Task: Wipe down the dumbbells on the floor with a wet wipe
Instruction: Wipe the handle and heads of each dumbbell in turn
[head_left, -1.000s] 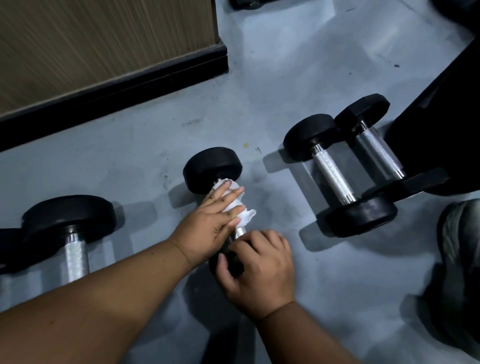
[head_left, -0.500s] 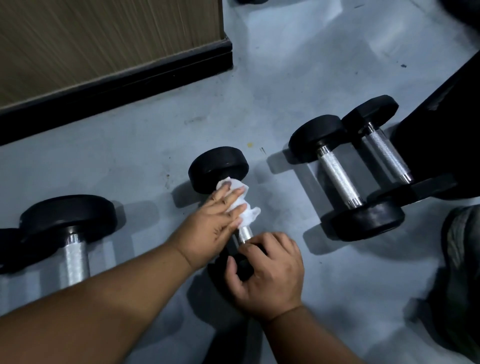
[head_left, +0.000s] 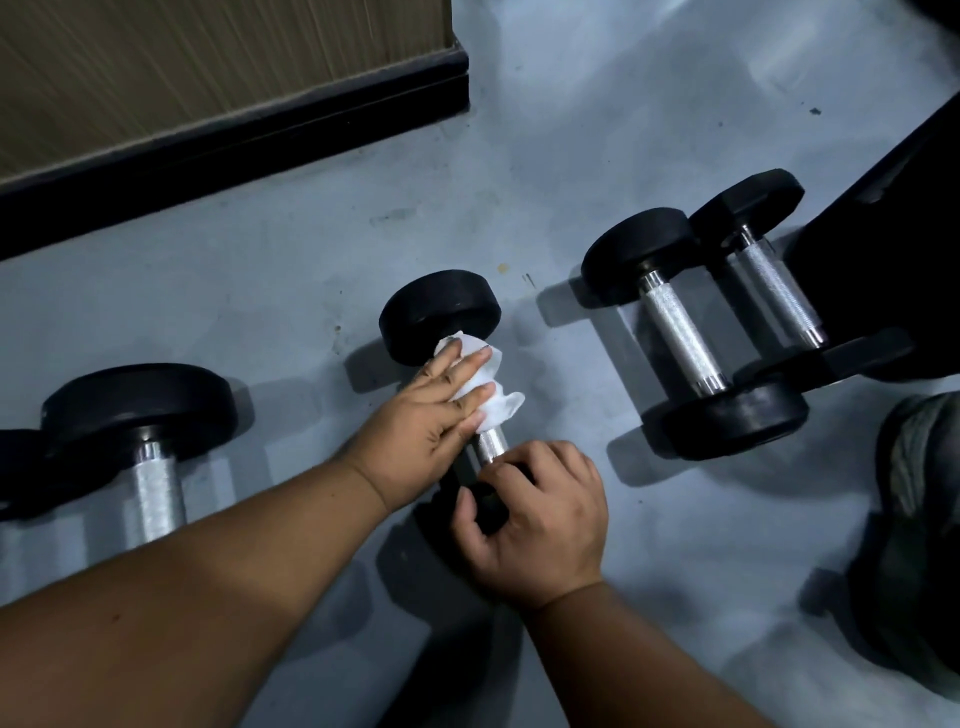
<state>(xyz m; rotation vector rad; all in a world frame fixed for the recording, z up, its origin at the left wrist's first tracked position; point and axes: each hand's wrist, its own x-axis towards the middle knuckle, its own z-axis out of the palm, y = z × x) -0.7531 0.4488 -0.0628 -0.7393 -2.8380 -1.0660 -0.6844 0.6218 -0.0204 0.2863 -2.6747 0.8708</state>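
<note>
Currently the middle dumbbell (head_left: 441, 317) lies on the grey floor (head_left: 291, 270), its far head pointing away from the person and its near head hidden under the right hand (head_left: 540, 525). The wipe (head_left: 491, 387) is draped round the far part of the steel handle (head_left: 492, 444), touching the far head. Left hand (head_left: 421, 426) lies over the wipe, fingers (head_left: 467, 366) nearly straight and pressing it onto the bar, more a flat press than a full wrap; whether the thumb closes underneath cannot be told. Right hand is curled over the near head, fingers bent round its rim, steadying it.

Handling, as a judgement: the dumbbell is rigid and heavy for its size, and its round heads likely let it roll, so bracing one head while rubbing makes sense. The knurled bar should grab the wipe rather than slip; the rubber heads look smooth. The wipe is soft, thin, damp, and bunches easily, so it needs fingers spread to stay flat.

A pair of dumbbells (head_left: 680, 332) lies to the right, close together, beside a dark frame (head_left: 893, 260). A larger dumbbell (head_left: 140, 410) lies to the left. A shoe (head_left: 919, 457) shows at the right edge, a wood panel (head_left: 182, 67) with black skirting at the top left.
</note>
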